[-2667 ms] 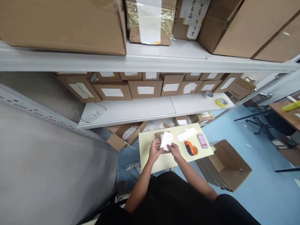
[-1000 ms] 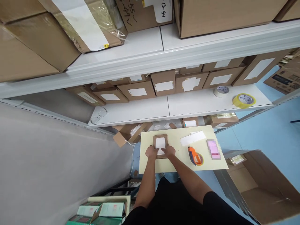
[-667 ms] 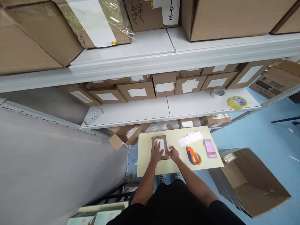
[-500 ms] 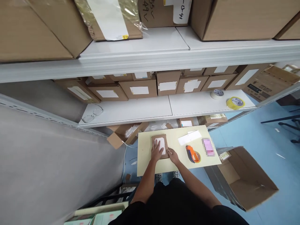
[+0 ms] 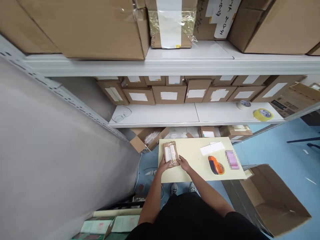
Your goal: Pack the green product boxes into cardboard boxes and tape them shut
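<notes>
At the frame's centre, the left hand (image 5: 162, 164) and right hand (image 5: 184, 163) clasp the small brown package (image 5: 170, 153), its white label (image 5: 169, 153) already on, tape dispenser (image 5: 216, 165) untouched.

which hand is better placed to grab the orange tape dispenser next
Right, probably. The right hand sits at the small box on the side facing the orange tape dispenser; the left hand is on the far side.

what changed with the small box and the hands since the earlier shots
The white label, held above the small box earlier, was laid on its top and pressed flat. Now both the left hand and right hand grip the box, showing a taped face. The tape dispenser and paper strip stayed put.
</notes>
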Action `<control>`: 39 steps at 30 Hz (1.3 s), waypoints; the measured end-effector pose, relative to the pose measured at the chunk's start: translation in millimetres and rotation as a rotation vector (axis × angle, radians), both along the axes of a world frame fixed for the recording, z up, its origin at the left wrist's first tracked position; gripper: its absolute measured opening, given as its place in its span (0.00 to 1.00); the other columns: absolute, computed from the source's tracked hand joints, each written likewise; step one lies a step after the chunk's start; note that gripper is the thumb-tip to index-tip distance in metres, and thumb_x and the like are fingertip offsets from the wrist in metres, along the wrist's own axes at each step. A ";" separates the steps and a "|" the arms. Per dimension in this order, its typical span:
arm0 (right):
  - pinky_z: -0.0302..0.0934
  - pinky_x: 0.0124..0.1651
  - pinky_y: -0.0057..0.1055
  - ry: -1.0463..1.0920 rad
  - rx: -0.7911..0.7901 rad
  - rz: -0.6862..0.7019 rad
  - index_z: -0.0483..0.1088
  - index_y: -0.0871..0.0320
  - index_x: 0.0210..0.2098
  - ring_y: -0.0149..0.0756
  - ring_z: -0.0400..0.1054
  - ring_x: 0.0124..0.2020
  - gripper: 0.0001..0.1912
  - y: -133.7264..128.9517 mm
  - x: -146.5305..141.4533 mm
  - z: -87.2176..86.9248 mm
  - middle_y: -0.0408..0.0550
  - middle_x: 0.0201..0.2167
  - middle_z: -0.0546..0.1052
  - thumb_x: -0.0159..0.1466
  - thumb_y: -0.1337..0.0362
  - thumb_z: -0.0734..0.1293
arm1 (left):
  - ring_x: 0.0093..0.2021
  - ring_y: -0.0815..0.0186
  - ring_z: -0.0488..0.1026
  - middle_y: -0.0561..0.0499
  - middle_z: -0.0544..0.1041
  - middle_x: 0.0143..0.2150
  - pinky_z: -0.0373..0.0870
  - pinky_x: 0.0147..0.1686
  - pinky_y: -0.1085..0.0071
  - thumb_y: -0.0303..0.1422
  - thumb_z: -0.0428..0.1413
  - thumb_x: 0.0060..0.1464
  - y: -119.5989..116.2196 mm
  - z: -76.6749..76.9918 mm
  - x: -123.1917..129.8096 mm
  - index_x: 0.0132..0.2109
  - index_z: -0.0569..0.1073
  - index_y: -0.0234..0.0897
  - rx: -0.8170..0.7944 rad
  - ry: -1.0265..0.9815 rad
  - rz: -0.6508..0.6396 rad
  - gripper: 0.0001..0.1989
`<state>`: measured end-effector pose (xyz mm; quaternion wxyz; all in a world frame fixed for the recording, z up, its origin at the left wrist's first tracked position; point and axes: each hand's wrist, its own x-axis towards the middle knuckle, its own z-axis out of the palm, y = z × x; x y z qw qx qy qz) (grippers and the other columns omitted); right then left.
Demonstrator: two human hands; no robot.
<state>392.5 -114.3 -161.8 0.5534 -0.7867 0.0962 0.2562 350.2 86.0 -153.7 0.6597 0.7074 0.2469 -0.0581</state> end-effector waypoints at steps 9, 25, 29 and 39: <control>0.64 0.64 0.46 -0.205 0.362 -0.004 0.75 0.53 0.58 0.48 0.74 0.58 0.30 2.6 -10.7 31.7 0.48 0.57 0.80 0.58 0.51 0.69 | 0.66 0.49 0.71 0.38 0.69 0.70 0.68 0.65 0.53 0.48 0.71 0.44 -14.5 17.3 5.4 0.72 0.62 0.40 -0.210 -0.166 -0.088 0.52; 0.66 0.64 0.48 -0.511 0.377 -0.618 0.72 0.52 0.64 0.51 0.73 0.60 0.33 -234.7 -17.7 104.2 0.50 0.61 0.78 0.60 0.50 0.72 | 0.73 0.49 0.60 0.45 0.61 0.75 0.66 0.68 0.62 0.37 0.70 0.48 -253.8 90.3 101.7 0.76 0.56 0.40 -0.195 -0.220 -0.618 0.52; 0.66 0.65 0.49 -0.488 0.318 -0.829 0.73 0.55 0.62 0.53 0.72 0.61 0.37 -324.0 -38.3 95.4 0.51 0.61 0.78 0.58 0.46 0.73 | 0.73 0.51 0.62 0.44 0.63 0.74 0.66 0.68 0.61 0.40 0.66 0.53 -360.3 90.3 102.1 0.74 0.60 0.38 -0.193 -0.223 -0.740 0.45; 0.68 0.63 0.51 -0.433 0.207 -1.155 0.75 0.59 0.58 0.55 0.74 0.59 0.36 -521.0 -105.6 68.6 0.53 0.56 0.80 0.58 0.43 0.72 | 0.70 0.53 0.66 0.42 0.69 0.71 0.61 0.70 0.57 0.38 0.61 0.57 -611.6 79.2 80.6 0.72 0.64 0.35 -0.236 -0.138 -1.079 0.38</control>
